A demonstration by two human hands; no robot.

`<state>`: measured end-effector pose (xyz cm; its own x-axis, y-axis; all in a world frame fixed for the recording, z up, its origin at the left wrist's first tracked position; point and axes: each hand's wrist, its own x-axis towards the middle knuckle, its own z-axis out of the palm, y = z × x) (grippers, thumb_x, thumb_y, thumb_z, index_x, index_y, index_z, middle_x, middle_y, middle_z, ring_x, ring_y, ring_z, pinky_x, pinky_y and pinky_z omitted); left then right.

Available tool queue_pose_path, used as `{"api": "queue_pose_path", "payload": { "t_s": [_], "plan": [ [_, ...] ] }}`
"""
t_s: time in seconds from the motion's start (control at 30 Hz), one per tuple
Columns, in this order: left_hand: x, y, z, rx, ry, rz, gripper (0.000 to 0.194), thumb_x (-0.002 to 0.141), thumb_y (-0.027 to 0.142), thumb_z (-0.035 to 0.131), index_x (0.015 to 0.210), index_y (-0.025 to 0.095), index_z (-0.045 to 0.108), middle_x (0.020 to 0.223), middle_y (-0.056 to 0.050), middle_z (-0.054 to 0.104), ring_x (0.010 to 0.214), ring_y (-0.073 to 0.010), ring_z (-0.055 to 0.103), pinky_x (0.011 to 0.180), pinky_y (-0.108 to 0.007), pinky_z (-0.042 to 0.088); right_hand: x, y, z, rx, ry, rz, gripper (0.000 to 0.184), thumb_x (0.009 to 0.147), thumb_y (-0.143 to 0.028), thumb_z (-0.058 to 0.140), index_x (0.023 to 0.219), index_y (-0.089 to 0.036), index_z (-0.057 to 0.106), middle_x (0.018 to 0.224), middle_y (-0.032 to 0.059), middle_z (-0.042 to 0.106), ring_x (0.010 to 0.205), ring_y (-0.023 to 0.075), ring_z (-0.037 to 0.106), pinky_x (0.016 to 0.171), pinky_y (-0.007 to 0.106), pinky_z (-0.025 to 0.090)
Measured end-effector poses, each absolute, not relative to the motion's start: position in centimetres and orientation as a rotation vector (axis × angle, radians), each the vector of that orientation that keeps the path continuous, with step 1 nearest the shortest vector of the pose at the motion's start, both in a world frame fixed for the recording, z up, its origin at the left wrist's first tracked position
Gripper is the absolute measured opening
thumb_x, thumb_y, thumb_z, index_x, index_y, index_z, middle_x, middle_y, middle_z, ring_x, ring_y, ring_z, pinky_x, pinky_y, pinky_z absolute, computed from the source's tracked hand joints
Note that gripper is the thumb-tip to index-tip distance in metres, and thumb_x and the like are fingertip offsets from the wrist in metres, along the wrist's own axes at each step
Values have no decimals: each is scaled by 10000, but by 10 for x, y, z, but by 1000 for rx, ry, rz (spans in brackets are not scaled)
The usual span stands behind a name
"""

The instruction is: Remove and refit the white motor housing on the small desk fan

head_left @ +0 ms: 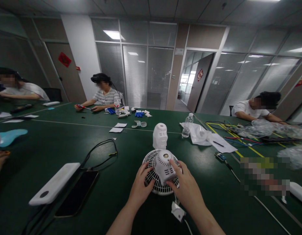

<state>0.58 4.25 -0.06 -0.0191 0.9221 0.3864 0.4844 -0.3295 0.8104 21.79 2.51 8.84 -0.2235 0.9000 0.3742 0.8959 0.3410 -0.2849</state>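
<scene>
A small white electric fan (148, 160) lies on the green table with its round grille flat and its slotted motor housing (163, 161) facing up. My left hand (141, 184) is curved over the left part of the grille, its thumb close to the housing. At the other side, my right hand (184, 181) grips the motor housing between fingers and thumb. Just beyond the grille stands a separate white vented housing (160, 137). A white cord with a small white box (177, 211) on it runs from the fan toward me.
To the left lie a white power bank (56, 182), a black phone (79, 194) and a black cable (102, 143). Farther back are a clear fan blade (139, 124), papers (118, 128) and a water bottle (187, 125). Several people sit around the table; wires and plastic bags lie at right.
</scene>
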Motion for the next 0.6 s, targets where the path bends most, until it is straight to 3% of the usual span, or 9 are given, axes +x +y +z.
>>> {"api": "queue_pose_path", "payload": {
  "t_s": [0.07, 0.23, 0.43, 0.6],
  "plan": [
    [6, 43, -1, 1825, 1465, 1320, 503, 730, 124, 608, 1209, 281, 610, 1446, -40, 437, 1389, -267, 324, 1157, -503, 246, 215, 26, 84, -1547, -2119, 43, 799, 769, -312, 668, 1453, -409, 267, 1464, 44, 380, 1249, 285, 496, 999, 442, 451],
    [6, 44, -3, 1832, 1469, 1336, 506, 725, 119, 617, 1204, 281, 614, 1444, -44, 439, 1386, -270, 331, 1156, -498, 252, 213, 24, 87, -1558, -2112, 166, 765, 799, -286, 626, 1460, -393, 258, 1474, 42, 388, 1291, 281, 463, 1031, 467, 427],
    [5, 45, -5, 1854, 1478, 1316, 512, 724, 115, 609, 1210, 276, 604, 1447, -45, 429, 1386, -274, 328, 1156, -499, 256, 223, 12, 74, -1458, -1939, 368, 720, 897, -359, 492, 1504, -318, 107, 1470, 71, 412, 1307, 242, 455, 1053, 472, 414],
    [5, 44, -4, 1881, 1503, 1281, 519, 736, 121, 597, 1231, 278, 584, 1463, -38, 407, 1389, -264, 321, 1156, -487, 264, 234, 15, 65, -1440, -1811, 429, 514, 930, -389, 434, 1412, -242, 338, 1376, 99, 517, 1262, 237, 501, 1029, 454, 436]
  ]
}}
